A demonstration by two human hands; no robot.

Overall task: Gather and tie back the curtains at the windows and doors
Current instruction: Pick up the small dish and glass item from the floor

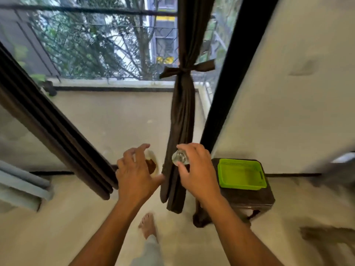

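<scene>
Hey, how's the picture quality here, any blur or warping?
Head view: wide-angle bending bows the black door frame; motion blur smears the edges and the right wall; the tied dark brown curtain and lime green plastic tray stay fairly sharp; soft daylight, no harsh glare.

bare forearms, barefoot (147,224), light trouser leg (151,252)

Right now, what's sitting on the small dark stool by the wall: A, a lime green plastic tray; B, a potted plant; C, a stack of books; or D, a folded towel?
A: a lime green plastic tray rests on top of the small dark stool, just right of the tied-back curtain.
</scene>
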